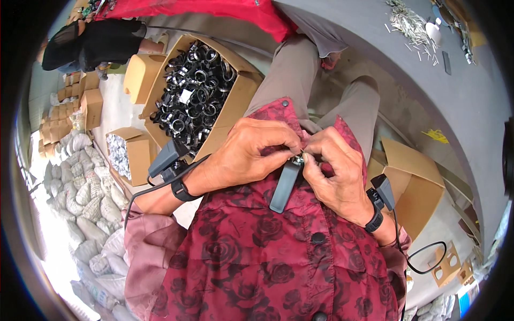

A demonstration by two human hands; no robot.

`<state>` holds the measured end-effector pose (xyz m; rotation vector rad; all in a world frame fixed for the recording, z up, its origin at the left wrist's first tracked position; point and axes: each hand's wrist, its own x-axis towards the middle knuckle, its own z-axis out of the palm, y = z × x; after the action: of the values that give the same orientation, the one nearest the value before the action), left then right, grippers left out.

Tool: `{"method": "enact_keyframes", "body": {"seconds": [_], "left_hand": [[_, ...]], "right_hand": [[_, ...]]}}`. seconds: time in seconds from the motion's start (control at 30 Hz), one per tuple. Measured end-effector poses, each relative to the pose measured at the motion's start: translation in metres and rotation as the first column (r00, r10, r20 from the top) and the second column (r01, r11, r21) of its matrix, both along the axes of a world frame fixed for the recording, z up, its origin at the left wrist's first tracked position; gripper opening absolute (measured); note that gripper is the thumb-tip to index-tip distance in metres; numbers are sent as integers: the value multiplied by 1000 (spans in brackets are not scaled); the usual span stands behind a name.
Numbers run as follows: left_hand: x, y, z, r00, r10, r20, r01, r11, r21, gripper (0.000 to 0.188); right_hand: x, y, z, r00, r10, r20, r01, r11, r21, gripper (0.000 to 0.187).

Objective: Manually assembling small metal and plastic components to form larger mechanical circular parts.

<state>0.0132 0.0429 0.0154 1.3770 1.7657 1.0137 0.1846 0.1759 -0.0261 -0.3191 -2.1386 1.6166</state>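
A flat, dark grey oblong piece (285, 187) with a small metal end hangs in front of my chest, tilted toward the lower left. My left hand (257, 148) is closed in a pinch at its metal end, fingertips bent inward. Against the other side of that end, my right hand (334, 168) pinches with thumb and forefinger. The fingertips nearly meet, and any small part between them is too small to make out. Behind the piece lies my red rose-patterned jacket (241, 235). Each wrist wears a black strap with a small dark device.
To the left stands a cardboard box (156, 131) full of black and metal rings (199, 80). A grey table (375, 43) at right carries a pile of silver pins (409, 27). An open carton (420, 171) sits beside my right arm. Stacked sacks (88, 208) and another person (107, 45) are farther left.
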Motion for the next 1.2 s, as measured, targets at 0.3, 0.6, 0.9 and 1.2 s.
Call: {"method": "enact_keyframes", "body": {"seconds": [0.3,0.6,0.9,1.2], "left_hand": [[-5,-5,-6,999,7,39,-8,999,31,11],[-6,0,-8,998,-2,68,0,1000,19,11],[-8,4,-10,997,-24,70,24,1000,11,10],[-12,7,-11,995,-46,88,45,999,15,9]], "right_hand": [[10,12,0,994,97,56,-90,990,-112,23],[17,14,5,994,68,90,-70,998,10,23],[9,12,9,995,44,86,-48,998,44,21],[7,8,8,997,7,82,-12,998,58,22]]}}
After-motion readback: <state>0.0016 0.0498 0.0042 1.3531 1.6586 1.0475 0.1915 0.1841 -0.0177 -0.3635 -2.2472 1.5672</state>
